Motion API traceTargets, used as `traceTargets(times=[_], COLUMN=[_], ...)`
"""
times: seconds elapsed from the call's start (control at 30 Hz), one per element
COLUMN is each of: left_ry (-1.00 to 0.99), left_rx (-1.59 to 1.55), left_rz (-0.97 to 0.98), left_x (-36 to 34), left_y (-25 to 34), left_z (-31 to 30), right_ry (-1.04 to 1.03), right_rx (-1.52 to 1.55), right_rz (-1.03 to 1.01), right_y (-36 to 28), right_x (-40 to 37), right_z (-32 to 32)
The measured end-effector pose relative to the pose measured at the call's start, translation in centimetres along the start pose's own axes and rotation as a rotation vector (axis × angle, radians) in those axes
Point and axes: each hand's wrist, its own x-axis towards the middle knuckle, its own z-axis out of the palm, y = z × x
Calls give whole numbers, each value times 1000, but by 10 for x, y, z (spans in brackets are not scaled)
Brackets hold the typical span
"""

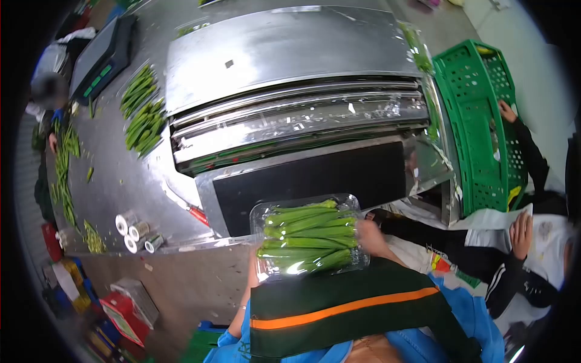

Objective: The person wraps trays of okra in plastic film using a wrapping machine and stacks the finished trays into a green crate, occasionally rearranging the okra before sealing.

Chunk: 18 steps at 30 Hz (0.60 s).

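Observation:
A clear plastic tray (308, 237) filled with long green okra-like pods is held level in front of my chest, at the near edge of the wrapping machine's black plate (311, 184). My right hand (373, 238), slightly blurred, grips the tray's right end. On the left side my left hand (255, 261) holds the tray's edge, mostly hidden by the plastic. Beyond the plate stands the metal machine (290, 57) with its rollers. Two more packs of pods (143, 121) lie on the steel table left of it.
A knife with a red handle (198, 214) and label rolls (138, 230) lie near the table's front edge. Loose pods (63, 175) and a scale (103, 57) are at the left. Green crates (475, 127) and co-workers (520, 236) stand at the right.

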Motion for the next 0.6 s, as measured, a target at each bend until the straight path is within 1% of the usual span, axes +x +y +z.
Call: traceTargets(times=[0.03,0.07,0.17,0.23,0.27,0.3,0.33,0.4,0.43,0.47,0.5,0.57,0.6], left_ry=[-70,-130,-316,-418,-475,-521,-557,-627,-652,-659,-653,-484,-521], left_rx=[-62,-159,-372,-441,-469,-491,-520,-555,-569,-566,-529,-114,-155], left_rz=[-55,-119,-200,-158,-125,-83,-23,79,134,214,308,686,651], left_x=[-2,-3,-16,-23,-25,-26,-28,-31,-31,-32,-32,-19,-16], left_y=[0,7,58,105,127,150,172,210,228,243,255,271,281], left_z=[-1,0,4,21,34,48,62,90,105,117,129,158,180], right_ry=[-180,-288,-415,-370,-351,-335,-379,-461,-525,-481,-296,137,-22], right_rx=[-273,119,609,703,757,810,728,655,738,858,1063,1400,1607], right_rz=[-191,28,-7,297,438,575,-16,-530,-470,-336,-333,-500,-547], right_y=[-2,-24,-10,-77,-101,-109,-77,-56,-54,-53,-52,-80,-88], right_x=[3,-9,-31,-47,-52,-55,-56,-59,-58,-50,-41,-20,-13], right_z=[-4,-3,-7,-39,-57,-74,-76,-93,-102,-110,-112,-132,-153])
